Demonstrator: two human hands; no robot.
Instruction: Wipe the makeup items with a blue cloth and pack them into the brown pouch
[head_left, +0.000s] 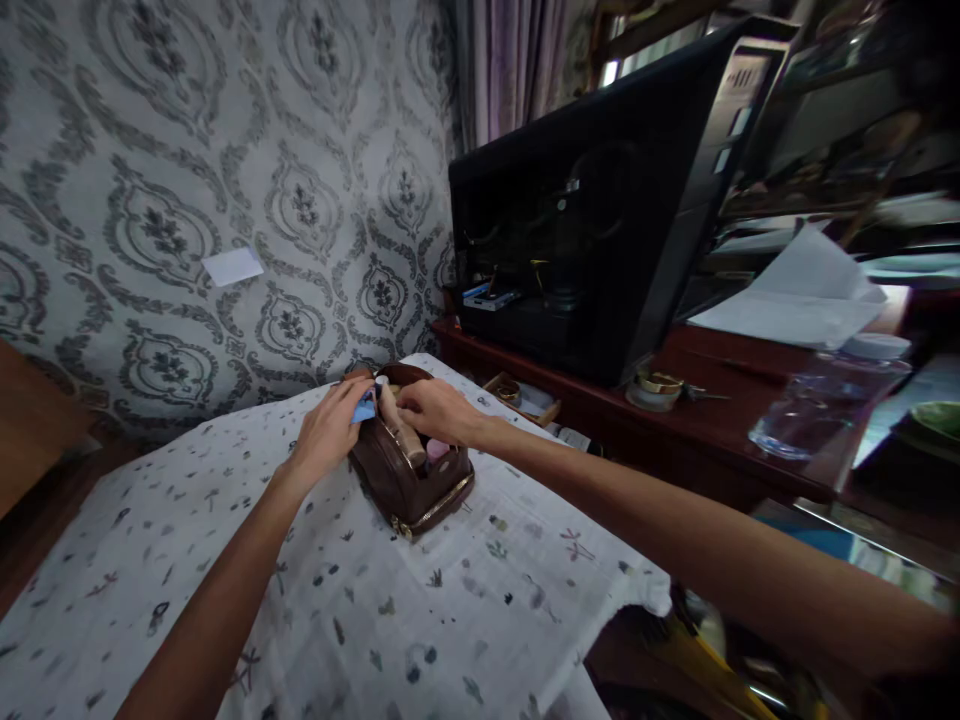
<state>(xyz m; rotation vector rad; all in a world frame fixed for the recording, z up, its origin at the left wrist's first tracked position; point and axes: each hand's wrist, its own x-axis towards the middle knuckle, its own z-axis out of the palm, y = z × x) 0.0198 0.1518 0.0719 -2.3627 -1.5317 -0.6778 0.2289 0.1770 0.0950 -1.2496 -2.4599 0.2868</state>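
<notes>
A brown cosmetic bag (390,480) with a gold zipper lies unzipped on the patterned white cloth. My left hand (330,425) is at the bag's far left side, with a small blue item (364,407) between its thumb and fingers; what kind it is, I cannot make out. Over the opening, my right hand (439,410) has its fingers curled and pointing into the bag; what they hold, if anything, is hidden. A beige tube (397,425) leans along the left of the opening between the hands. Something pink and round (436,450) shows inside, near the front.
To the right, a dark red desk (720,410) carries a black computer case (577,220), a round gold-topped container (656,390), a clear plastic bottle (825,400) and white paper (802,290). An open drawer (525,400) sticks out beside the cloth (300,600). Patterned wallpaper stands behind.
</notes>
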